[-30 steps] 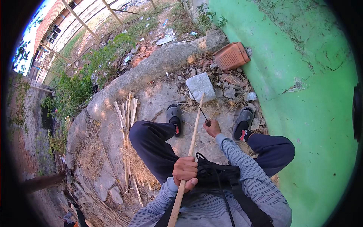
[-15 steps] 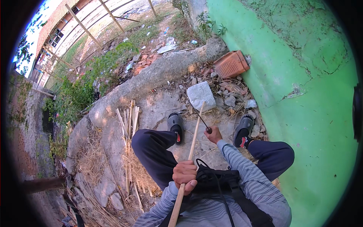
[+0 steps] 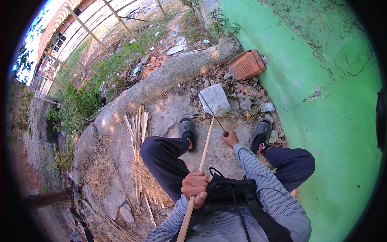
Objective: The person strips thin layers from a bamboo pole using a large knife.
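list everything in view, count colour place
stick: one, pale, in left hand
thin tool: one, dark, in right hand
block: one, white, beyond shoes
wall: one, green, right
ribbed brick: one, orange, by wall
rubble: many, greyish, by wall
kerb: one, grey, beyond block
wood strips: several, pale, left side
straw: scattered, yellow, left side
plants: several, green, upper left
posts: several, tan, upper left
shoes: two, grey, nearer than block
left hand: one, bare, holding stick
right hand: one, bare, holding tool
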{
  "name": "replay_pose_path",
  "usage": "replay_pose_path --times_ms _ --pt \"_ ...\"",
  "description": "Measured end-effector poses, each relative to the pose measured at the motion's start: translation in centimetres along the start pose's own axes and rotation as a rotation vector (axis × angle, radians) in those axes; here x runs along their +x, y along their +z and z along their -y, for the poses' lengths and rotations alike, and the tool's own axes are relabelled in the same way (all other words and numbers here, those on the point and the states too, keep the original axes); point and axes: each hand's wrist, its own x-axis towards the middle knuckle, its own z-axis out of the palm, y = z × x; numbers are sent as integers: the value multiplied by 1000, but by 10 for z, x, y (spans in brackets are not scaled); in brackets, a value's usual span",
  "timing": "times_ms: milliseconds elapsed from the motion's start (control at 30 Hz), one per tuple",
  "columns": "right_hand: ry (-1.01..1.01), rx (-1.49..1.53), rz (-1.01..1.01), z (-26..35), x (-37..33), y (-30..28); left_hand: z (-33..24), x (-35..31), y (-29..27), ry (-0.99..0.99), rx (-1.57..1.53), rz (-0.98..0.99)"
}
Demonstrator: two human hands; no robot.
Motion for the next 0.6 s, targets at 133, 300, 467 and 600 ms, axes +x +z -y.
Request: replay_pose_path --times_ms 133,300,467,600 --pt "141 -99 28 -26 15 -12 2 7 1 3 -28 46" --pt "81 -92 95 -15 0 -2 -3 0 -6 1 11 6" --pt "219 -153 -7 -55 13 -12 0 5 -2 -36 -12 64" --pt "176 -52 158 -19 -12 -19 -9 23 -28 -165 -59 461"
